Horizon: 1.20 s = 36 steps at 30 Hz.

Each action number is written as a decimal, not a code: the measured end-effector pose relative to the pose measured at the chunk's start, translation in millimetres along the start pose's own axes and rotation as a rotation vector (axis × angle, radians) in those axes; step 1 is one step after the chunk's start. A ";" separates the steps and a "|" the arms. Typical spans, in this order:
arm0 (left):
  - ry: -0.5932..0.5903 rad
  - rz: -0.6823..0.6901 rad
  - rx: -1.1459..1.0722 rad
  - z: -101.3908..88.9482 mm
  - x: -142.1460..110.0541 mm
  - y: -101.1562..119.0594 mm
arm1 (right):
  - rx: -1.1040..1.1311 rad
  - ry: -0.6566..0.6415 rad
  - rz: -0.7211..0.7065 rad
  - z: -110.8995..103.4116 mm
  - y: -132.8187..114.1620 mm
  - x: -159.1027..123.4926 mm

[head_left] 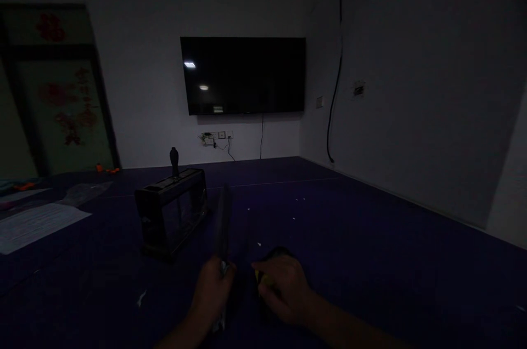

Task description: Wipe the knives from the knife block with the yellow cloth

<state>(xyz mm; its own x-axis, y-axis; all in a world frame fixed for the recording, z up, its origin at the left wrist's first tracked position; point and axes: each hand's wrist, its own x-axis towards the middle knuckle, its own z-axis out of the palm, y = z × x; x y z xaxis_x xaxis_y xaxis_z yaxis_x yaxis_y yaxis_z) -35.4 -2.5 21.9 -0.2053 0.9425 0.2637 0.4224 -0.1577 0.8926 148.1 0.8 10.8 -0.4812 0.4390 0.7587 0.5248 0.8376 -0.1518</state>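
My left hand point(213, 286) is closed around the lower part of a long, thin dark panel point(223, 223), which stands nearly upright and edge-on to me. Just to its right, my right hand point(284, 288) has its fingers curled on a small dark object with a yellow part point(263, 279); its kind is hard to make out in the dim light. Further off to the left stands a black box-shaped frame point(171, 212) with open or clear sides. A dark, bulb-shaped handle point(174, 158) sticks up from its top.
The dark purple surface point(370, 239) stretches to the walls, with several small white scraps point(141, 298) on it. White sheets of paper point(39, 223), a clear plastic bag point(86, 192) and orange items point(107, 169) lie at left. A television point(245, 74) hangs on the far wall.
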 end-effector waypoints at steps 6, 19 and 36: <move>0.044 0.043 0.018 -6.5 10.1 -1.9 | 0.037 0.021 0.083 3.0 4.0 -1.3; 0.011 0.014 -0.216 1.1 2.7 -6.3 | 0.133 0.052 0.258 6.2 17.3 -0.9; -0.136 0.009 -0.325 5.7 -4.3 -5.2 | 0.286 0.101 0.485 5.4 17.8 8.0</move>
<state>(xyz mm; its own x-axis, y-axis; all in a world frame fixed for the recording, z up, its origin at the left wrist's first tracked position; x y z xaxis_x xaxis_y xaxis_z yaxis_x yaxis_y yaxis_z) -31.6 -4.1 14.1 -0.0742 0.9678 0.2404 0.1163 -0.2310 0.9660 149.8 21.0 10.8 -0.1558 0.7738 0.6139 0.4514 0.6086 -0.6526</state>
